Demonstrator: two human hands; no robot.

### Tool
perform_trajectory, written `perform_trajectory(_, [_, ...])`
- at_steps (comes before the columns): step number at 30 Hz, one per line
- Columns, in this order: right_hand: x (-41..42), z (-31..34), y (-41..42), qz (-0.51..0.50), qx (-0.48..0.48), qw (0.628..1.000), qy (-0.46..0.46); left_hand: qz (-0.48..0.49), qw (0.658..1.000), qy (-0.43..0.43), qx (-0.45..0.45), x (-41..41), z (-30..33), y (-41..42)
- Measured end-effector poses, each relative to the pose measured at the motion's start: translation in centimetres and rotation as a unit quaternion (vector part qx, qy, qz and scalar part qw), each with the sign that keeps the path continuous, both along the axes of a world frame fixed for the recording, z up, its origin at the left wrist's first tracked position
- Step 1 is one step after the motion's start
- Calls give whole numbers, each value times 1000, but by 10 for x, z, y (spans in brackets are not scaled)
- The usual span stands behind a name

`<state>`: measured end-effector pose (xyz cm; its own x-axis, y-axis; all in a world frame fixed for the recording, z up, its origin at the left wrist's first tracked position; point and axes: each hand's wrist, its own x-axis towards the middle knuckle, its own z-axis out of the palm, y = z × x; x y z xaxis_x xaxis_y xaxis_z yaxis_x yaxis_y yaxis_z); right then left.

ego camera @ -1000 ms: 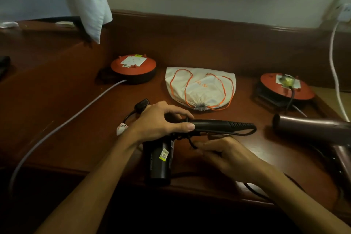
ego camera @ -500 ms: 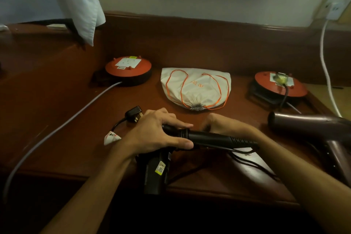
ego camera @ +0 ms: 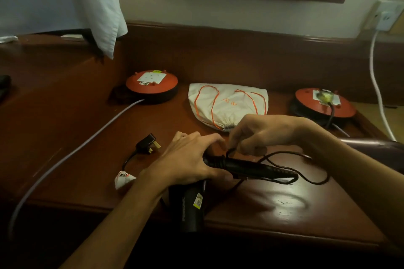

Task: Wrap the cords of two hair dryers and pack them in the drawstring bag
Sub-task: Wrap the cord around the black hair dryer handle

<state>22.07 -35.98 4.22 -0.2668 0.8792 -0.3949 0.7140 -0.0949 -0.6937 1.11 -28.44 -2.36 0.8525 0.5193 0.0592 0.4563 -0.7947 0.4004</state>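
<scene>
Your left hand (ego camera: 188,157) sits at the centre of the frame, fingers curled around a black hair dryer (ego camera: 247,167) where the handle meets the body. The handle points right across the brown wooden surface (ego camera: 76,159), and the barrel hangs over the near edge at lower centre. Your right hand (ego camera: 260,133), just right of centre, pinches the black cord (ego camera: 306,178) above the handle; the cord loops loosely on to the right. The plug (ego camera: 147,143) lies on the surface left of your left hand, near a white tag (ego camera: 123,179). The cream drawstring bag (ego camera: 227,105) with orange strings lies flat above your hands, near the back. A second, darker hair dryer (ego camera: 376,145) shows at the right edge, partly hidden by your right arm. Two round orange cord reels sit at the back, one at left (ego camera: 150,84) and one at right (ego camera: 323,105).
</scene>
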Motion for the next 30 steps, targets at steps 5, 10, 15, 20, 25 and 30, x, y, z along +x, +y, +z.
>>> perform_trajectory(5, [-14,-1,-14,40,-22,994,-103,-48,997,54,34,8,3,-3])
perform_trajectory(10, [-15,-2,-21,-18,46,989,-142,-53,994,87,44,13,5,-7])
perform_trajectory(15, [-17,8,-36,-108,44,993,5,-47,997,57,29,6,4,1])
perform_trajectory(20, [-22,13,-79,-106,-30,994,7,13,999,-34,-2,-7,-2,16])
perform_trajectory(25, [-48,2,-119,-113,84,988,-61,43,996,-60,-53,-12,0,31])
perform_trajectory(30, [-84,-48,-121,-45,103,979,-170,15,992,-84,-93,-6,0,28])
